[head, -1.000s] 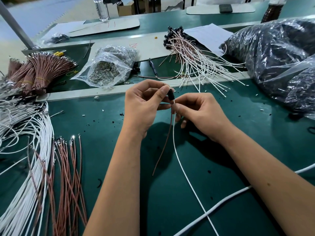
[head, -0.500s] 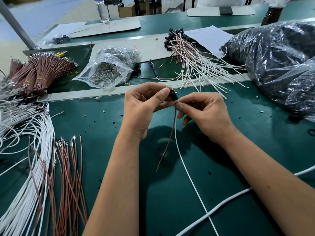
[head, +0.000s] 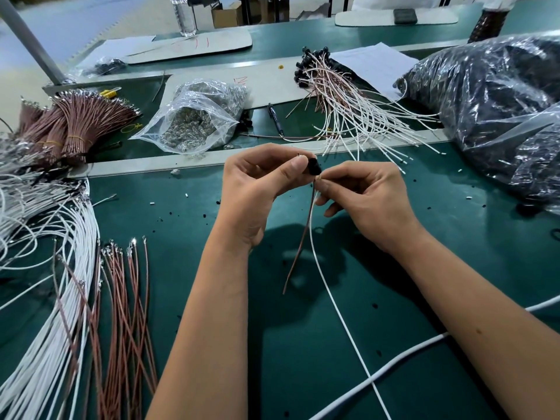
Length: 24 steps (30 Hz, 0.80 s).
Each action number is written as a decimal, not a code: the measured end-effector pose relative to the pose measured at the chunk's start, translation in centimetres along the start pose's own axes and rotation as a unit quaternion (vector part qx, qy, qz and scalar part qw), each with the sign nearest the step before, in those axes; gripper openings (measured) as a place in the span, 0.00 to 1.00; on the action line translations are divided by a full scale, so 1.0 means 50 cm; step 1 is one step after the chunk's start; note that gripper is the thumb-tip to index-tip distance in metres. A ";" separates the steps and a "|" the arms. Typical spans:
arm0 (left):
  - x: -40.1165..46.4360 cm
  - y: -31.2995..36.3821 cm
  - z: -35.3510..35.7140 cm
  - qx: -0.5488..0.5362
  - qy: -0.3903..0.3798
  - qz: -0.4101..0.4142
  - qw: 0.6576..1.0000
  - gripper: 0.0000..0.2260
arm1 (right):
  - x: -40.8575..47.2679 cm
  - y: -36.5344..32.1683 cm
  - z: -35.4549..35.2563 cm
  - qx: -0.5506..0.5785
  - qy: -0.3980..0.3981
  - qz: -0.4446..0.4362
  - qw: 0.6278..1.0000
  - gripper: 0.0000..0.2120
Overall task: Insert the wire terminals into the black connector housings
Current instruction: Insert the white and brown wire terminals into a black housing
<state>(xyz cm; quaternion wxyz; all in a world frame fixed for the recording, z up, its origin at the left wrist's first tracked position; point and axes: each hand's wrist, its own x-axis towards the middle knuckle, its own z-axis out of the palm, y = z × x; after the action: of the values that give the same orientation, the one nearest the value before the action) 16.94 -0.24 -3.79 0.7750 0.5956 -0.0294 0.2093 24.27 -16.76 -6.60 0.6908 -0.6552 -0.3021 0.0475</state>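
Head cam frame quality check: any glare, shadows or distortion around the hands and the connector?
Head view: wide-angle bend shows in the curved bench edges; the forearms cast a dark shadow on the green mat just under the hands; glare on the clear plastic bags at right. The black connector housing between left hand and right hand is sharp but nearly featureless; the terminals at the pinch are too small to resolve.

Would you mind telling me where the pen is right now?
In the head view, the pen lies beyond the hands, between the clear bag of metal terminals and the pile of finished wires.
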 end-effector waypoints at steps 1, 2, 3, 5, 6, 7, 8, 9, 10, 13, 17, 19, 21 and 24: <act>0.000 0.000 0.000 -0.001 0.005 0.001 1.000 0.03 | 0.000 0.000 0.000 -0.004 -0.001 0.000 1.000 0.03; 0.001 0.001 0.000 -0.003 0.009 0.003 1.000 0.03 | 0.000 0.000 0.000 -0.008 -0.002 0.000 1.000 0.03; 0.001 0.000 0.000 -0.006 0.013 0.003 1.000 0.03 | 0.000 0.000 0.000 -0.011 -0.003 0.002 1.000 0.03; 0.001 0.000 0.002 -0.010 0.020 0.003 1.000 0.02 | 0.000 -0.001 -0.001 -0.024 -0.006 0.003 1.000 0.02; 0.001 0.000 0.002 -0.010 0.025 0.001 1.000 0.02 | 0.000 -0.001 -0.001 -0.033 -0.009 0.002 0.999 0.01; 0.002 -0.001 0.002 -0.010 0.029 -0.001 1.000 0.02 | 0.000 -0.002 -0.001 -0.042 -0.011 0.001 0.999 0.01; 0.002 -0.001 0.002 -0.008 0.034 -0.005 0.999 0.02 | -0.001 -0.002 -0.001 -0.049 -0.014 0.002 0.999 0.01; 0.002 -0.002 0.002 -0.006 0.039 -0.008 0.999 0.02 | -0.001 -0.001 0.000 -0.055 -0.016 0.003 0.998 0.01; 0.002 -0.003 0.002 -0.004 0.044 -0.011 0.999 0.02 | -0.001 -0.001 0.000 -0.062 -0.017 0.006 0.998 0.01; 0.002 -0.006 0.004 0.005 0.055 -0.019 0.998 0.02 | -0.001 0.001 -0.001 -0.085 -0.012 0.021 0.996 0.01; 0.005 -0.008 0.005 0.027 0.058 -0.044 0.997 0.02 | -0.003 0.003 0.000 -0.132 0.000 0.030 0.991 0.03; 0.007 -0.011 0.003 0.032 0.051 -0.051 0.997 0.03 | -0.003 0.003 -0.001 -0.138 0.000 0.035 0.990 0.03; 0.007 -0.013 0.001 0.042 0.035 -0.051 0.997 0.05 | -0.002 0.002 -0.001 -0.139 -0.002 0.036 0.990 0.03; 0.007 -0.020 0.000 0.087 0.023 -0.047 0.995 0.11 | -0.003 0.000 -0.001 -0.135 -0.008 0.030 0.990 0.02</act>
<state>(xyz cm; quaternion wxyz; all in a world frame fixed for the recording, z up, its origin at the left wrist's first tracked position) 17.59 -0.35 -4.59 0.7296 0.6566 0.0345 0.1881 24.16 -16.87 -6.63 0.5918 -0.7508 -0.2916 0.0326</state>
